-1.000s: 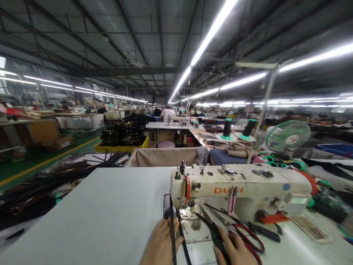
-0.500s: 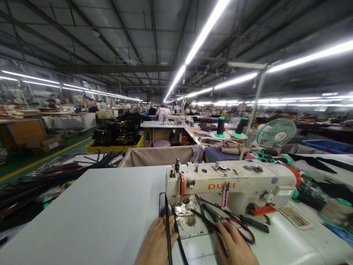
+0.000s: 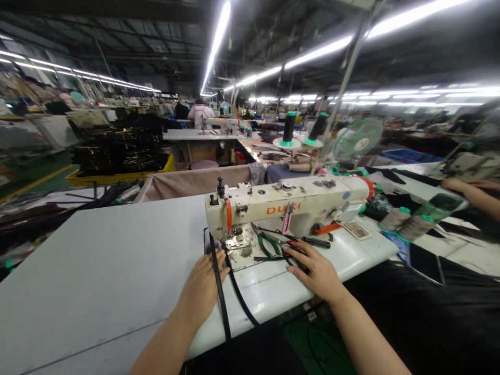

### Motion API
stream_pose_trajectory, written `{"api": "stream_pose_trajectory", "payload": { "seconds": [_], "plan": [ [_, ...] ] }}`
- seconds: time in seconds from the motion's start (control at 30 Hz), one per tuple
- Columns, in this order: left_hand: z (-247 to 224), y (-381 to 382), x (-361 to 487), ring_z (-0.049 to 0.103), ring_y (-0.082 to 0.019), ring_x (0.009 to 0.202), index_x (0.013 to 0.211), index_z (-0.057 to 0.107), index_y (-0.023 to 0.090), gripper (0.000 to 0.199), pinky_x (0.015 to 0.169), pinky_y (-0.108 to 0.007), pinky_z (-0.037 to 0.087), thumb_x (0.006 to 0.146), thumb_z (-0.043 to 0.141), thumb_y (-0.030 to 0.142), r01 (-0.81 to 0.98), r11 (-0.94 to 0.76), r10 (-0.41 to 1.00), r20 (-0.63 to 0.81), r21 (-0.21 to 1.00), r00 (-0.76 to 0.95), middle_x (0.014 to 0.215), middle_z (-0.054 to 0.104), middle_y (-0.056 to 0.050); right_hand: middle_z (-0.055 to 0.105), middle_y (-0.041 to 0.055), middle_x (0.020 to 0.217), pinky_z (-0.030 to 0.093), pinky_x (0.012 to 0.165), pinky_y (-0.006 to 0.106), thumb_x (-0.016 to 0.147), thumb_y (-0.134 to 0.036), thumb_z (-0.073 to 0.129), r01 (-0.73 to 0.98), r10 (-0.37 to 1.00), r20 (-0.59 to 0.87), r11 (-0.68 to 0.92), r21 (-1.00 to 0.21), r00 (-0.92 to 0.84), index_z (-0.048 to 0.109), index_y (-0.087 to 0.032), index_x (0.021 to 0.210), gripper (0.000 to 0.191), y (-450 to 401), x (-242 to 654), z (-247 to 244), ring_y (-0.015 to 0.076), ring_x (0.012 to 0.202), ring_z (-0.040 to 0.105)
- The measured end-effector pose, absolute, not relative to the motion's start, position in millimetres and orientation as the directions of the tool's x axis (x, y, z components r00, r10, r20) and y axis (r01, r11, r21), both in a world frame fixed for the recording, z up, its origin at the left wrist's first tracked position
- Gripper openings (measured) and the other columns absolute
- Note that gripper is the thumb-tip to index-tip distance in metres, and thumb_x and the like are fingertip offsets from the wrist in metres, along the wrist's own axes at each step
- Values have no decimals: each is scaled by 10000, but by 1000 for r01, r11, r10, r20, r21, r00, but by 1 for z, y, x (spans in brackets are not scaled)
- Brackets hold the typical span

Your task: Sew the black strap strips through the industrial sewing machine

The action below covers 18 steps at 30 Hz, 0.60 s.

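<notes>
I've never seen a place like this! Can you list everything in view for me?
Sewing machine: 1, cream and orange, on the table
Table: 1, whitish, in front
Black straps: 2 strands, black, by the needle area
Green-handled tool: 1, beside the right hand
Pink snips: 1, against the machine
Black thread cones: 2, black on green, behind the machine
Grey thread cones: at least 2, grey, right
Fan: 1, green, behind right
Crate: 1, yellow, back left
Lights: several, white, overhead
Co-worker's hand: 1, right edge
Far background: too blurred to count
Left hand: 1, bare, at the straps
Right hand: 1, bare, by the tools
</notes>
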<state>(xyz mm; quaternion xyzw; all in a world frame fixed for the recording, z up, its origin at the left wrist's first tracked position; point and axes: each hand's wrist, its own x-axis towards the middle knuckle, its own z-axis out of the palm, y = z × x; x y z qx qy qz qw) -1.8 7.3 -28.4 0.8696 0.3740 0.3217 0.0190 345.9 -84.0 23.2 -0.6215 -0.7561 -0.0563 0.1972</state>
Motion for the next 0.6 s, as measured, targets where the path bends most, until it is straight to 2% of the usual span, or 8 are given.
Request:
{"api": "stream_pose_trajectory", "payload": {
  "seconds": [0.23, 0.4, 0.53, 0.6],
  "plan": [
    [-29, 7, -2, 557, -283, 1324, 1361, 569, 162, 404, 1128, -523, 457, 1052, 414, 371, 647, -717, 662, 543, 259, 517, 1367, 634, -125, 637, 135, 1276, 568, 978, 442, 956, -408, 575, 976, 902, 431, 90, -199, 4, 643, -263, 1312, 390, -57, 310, 17, 288, 1180, 629],
    [-28, 7, -3, 566, -280, 1313, 1360, 574, 177, 399, 1121, -519, 462, 1052, 415, 376, 644, -718, 659, 554, 264, 509, 1352, 644, -118, 621, 90, 1335, 567, 964, 369, 919, -451, 622, 972, 864, 496, 36, -234, 87, 590, -270, 1343, 462, -60, 307, 20, 248, 1173, 628],
    [-27, 6, -2, 560, -278, 1318, 1370, 568, 177, 401, 1127, -516, 454, 1050, 427, 374, 647, -713, 668, 540, 270, 512, 1355, 643, -115, 652, 122, 1239, 535, 1000, 391, 930, -275, 536, 953, 772, 572, -144, -268, 277, 644, -183, 1214, 318, -76, 333, 23, 256, 1160, 631],
    [-26, 6, -1, 563, -281, 1312, 1367, 571, 177, 398, 1120, -519, 459, 1049, 428, 370, 643, -715, 667, 540, 274, 513, 1353, 643, -118, 641, 144, 1282, 546, 966, 423, 892, -224, 536, 938, 753, 564, -227, -262, 340, 634, -163, 1226, 354, -83, 351, 23, 289, 1160, 636]
  ]
}}
